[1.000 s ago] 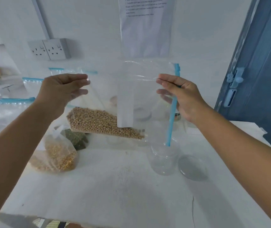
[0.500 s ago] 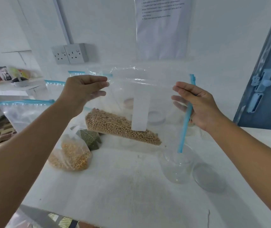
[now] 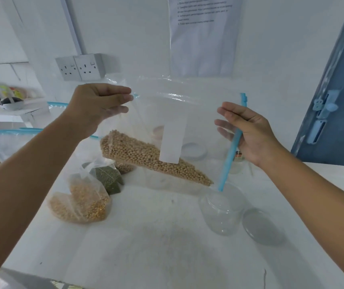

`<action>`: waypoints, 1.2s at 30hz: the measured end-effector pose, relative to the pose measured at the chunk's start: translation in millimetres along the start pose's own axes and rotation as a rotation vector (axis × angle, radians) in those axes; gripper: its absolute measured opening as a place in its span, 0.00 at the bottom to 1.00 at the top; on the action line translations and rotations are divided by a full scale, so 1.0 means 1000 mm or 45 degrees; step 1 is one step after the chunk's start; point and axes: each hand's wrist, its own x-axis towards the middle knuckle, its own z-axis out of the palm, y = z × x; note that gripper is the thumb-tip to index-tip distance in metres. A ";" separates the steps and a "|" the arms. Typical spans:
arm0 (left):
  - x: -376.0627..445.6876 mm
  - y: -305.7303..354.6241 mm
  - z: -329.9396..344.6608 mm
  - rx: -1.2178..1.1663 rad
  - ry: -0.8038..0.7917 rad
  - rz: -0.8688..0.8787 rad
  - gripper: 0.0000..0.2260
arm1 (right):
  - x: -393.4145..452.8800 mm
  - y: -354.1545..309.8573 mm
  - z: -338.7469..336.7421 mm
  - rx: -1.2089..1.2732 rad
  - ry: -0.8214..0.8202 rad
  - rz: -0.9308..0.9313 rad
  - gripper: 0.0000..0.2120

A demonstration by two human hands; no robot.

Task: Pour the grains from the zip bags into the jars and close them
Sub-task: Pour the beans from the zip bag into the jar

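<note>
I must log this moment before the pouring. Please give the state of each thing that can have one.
zip bag: held up, tilted, blue zip end over the jar
soybeans: all in the bag
jar: open, empty, upright
lid: off, flat beside the jar
left hand: gripping the bag
right hand: gripping the bag at its zip

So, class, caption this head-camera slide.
Both hands tilt a zip bag of soybeans over an open jar.
</note>
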 end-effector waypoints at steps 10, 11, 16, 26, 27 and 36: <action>0.008 0.004 0.002 0.025 -0.095 0.030 0.08 | -0.010 0.005 -0.008 0.005 0.027 0.004 0.10; 0.008 0.005 0.003 0.026 -0.102 0.030 0.08 | -0.010 0.006 -0.008 0.004 0.036 0.007 0.10; 0.011 0.009 0.007 0.019 -0.142 0.031 0.09 | -0.014 0.006 -0.012 0.024 0.063 0.016 0.10; 0.018 0.002 0.012 0.015 -0.185 0.026 0.12 | -0.020 0.009 -0.016 0.029 0.112 0.017 0.11; 0.019 0.001 0.011 0.010 -0.191 0.025 0.12 | -0.021 0.009 -0.016 0.029 0.109 0.014 0.11; 0.023 0.003 0.007 0.040 -0.271 -0.012 0.17 | -0.021 0.008 -0.014 0.015 0.110 -0.036 0.14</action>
